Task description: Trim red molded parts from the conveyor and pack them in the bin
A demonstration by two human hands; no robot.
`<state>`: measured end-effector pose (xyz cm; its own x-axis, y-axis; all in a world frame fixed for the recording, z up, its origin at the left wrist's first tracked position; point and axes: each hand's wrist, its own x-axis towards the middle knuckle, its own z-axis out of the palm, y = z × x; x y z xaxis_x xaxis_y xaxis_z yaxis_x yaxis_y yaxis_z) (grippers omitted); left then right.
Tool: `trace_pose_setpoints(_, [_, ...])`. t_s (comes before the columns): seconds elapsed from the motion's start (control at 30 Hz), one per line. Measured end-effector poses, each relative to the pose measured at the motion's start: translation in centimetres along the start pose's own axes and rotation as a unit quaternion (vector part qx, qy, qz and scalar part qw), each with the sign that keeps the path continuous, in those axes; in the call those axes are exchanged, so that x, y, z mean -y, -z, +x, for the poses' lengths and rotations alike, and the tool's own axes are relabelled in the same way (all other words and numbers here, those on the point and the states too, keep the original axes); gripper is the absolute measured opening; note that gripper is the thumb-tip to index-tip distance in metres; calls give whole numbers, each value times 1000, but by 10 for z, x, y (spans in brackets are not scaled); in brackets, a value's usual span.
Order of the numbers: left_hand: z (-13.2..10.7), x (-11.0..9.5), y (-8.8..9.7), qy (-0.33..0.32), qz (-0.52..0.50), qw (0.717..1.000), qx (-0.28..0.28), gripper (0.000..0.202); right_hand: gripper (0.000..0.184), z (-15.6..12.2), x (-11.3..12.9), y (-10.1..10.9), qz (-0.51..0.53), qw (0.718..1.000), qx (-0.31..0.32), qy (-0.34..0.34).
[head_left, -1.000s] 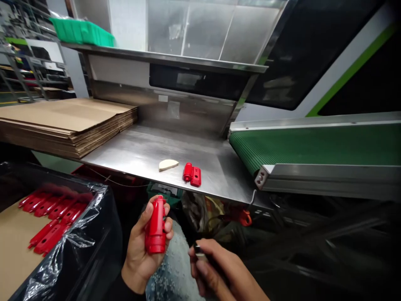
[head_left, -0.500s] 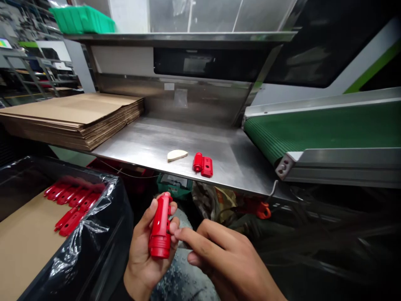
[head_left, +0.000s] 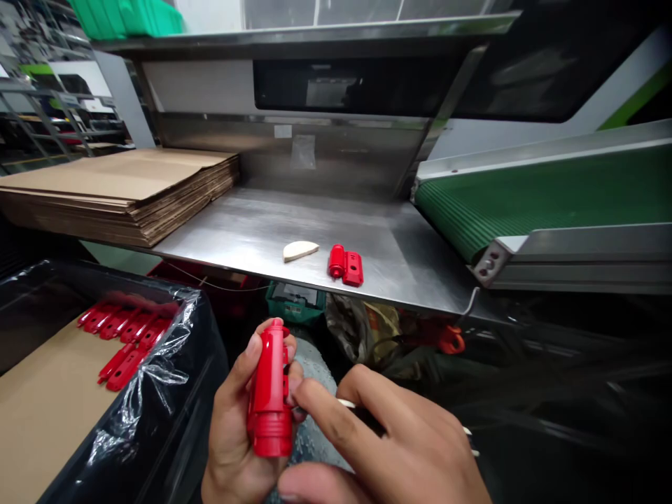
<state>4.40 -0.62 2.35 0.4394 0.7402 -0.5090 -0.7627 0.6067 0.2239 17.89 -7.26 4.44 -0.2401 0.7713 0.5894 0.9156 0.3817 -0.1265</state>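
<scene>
Steel bench: cardboard stack at the left end. Cream half-moon piece near front edge, red part just right of it, not touching. Shelf above: green bin, left end. Lined box, lower left: cardboard sheet inside, red pieces lying on it.

Cool indoor light, its source out of view, leaves a pale sheen on the desk, which darkens toward the belt. White glare streaks the black liner; a soft highlight runs down the red tube. The lower right sinks nearly to black. Far racks at upper left look soft, and the wide lens stretches the edges.
</scene>
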Motion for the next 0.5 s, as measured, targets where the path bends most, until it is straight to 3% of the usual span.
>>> trace_pose_setpoints(0.07, [-1,0,2,-4,13,1000,4,30,53,-1,4,-2,-4,1000,-13,2])
trace_pose_setpoints(0.27, [1,-1,19,-1,12,990,140,18,46,-2,7,-3,10,1000,-21,-8])
trace_pose_setpoints(0.5, [0,-1,17,-22,9,989,143,20,45,-3,7,-8,35,999,-27,-2])
